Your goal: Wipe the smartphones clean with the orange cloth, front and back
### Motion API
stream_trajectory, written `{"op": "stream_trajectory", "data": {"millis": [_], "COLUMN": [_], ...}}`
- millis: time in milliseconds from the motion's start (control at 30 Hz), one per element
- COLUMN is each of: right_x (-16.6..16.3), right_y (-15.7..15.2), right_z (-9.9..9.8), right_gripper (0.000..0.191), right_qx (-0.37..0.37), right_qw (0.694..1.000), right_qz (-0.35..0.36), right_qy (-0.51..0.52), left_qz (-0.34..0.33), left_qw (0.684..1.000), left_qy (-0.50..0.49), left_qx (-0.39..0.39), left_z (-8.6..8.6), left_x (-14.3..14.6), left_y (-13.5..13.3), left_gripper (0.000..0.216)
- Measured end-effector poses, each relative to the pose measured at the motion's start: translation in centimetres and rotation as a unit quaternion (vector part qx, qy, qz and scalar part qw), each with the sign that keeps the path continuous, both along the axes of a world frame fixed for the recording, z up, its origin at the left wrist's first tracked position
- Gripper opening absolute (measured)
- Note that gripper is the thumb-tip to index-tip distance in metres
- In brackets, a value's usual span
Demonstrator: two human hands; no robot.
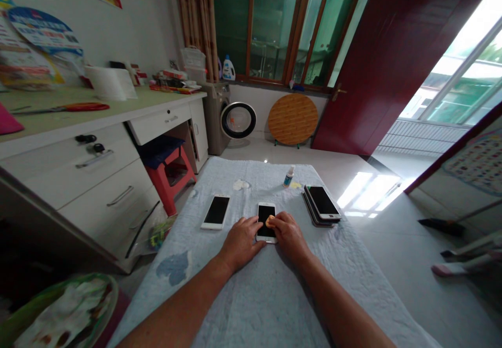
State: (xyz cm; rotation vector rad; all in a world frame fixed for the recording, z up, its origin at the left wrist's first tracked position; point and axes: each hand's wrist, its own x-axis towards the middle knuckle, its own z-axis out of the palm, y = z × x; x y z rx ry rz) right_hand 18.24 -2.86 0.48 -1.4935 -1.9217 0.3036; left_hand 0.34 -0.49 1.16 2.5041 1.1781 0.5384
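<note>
A white smartphone [266,210] with a dark screen lies face up on the cloth-covered table in front of me. My left hand [242,238] steadies it, fingers along its left edge and thumb at the lower corner. Pinched in my right hand [289,232] is a small orange wiping pad [270,221], which rests on the screen; whether it is sponge or cloth I cannot tell. To the left lies another white smartphone [217,211]. On the right, a stack of phones [322,203] has a white one on top. A small spray bottle [289,176] stands upright behind.
The pale blue cloth [243,301] covers the table. A white cabinet [105,154] and a red stool [171,173] stand to the left. At lower left is a bin [113,306] with waste. A washing machine [217,115] with its door open stands at the back.
</note>
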Motion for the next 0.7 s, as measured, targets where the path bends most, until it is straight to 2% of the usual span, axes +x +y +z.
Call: {"op": "stream_trajectory", "data": {"millis": [167,300,500,700], "right_x": [0.5,0.6,0.4,1.1], "right_y": [-0.3,-0.7,-0.1,3.1], "right_z": [0.3,1.0,0.9,-0.6], "right_gripper": [0.031,0.018,0.018,0.019], "right_qx": [-0.037,-0.088,-0.064,-0.041], "right_qw": [0.998,0.993,0.997,0.999], "right_qz": [0.041,0.079,0.035,-0.032], "right_qy": [0.029,0.011,0.01,-0.002], "left_qz": [0.012,0.013,0.001,-0.004], "left_qw": [1.0,1.0,1.0,1.0], "left_qy": [-0.006,-0.009,0.015,0.026], "left_qx": [0.0,0.009,0.007,0.003], "left_z": [-0.3,-0.5,-0.2,0.3], "left_x": [0.1,0.2,0.1,0.2], "left_y": [0.1,0.1,0.0,-0.2], "left_gripper": [0.047,0.048,0.046,0.043]}}
